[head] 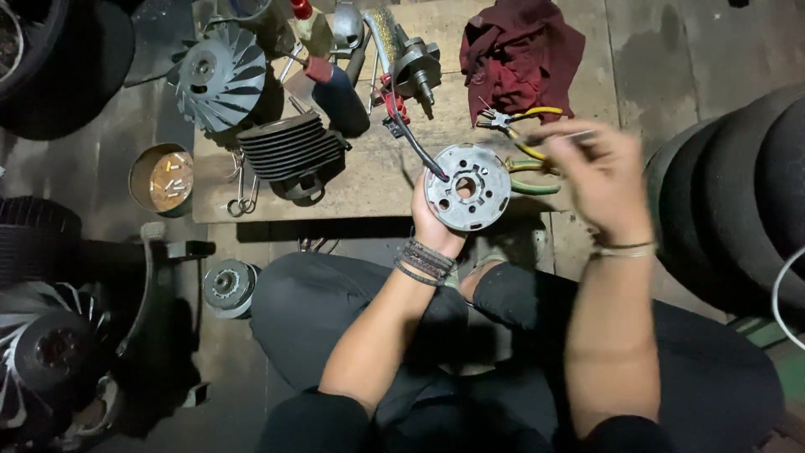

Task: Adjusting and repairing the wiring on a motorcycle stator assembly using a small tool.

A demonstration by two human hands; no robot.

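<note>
My left hand (433,225) grips a round grey metal plate (466,187) with a centre hole and several smaller holes, held upright over my knees. A black cable (408,134) runs from the plate up to the board. My right hand (591,172) is blurred to the right of the plate, fingers pinched on a thin metal tool (563,135) that I cannot make out clearly. Pliers with yellow handles (520,119) and another pair with green handles (530,176) lie on the board just behind the plate.
A wooden board (369,180) carries a finned black cylinder (288,144), a grey fan wheel (216,75), a crankshaft part (411,59) and a dark red rag (518,52). A tin of small parts (165,179) sits left. Tyres (738,193) stand right.
</note>
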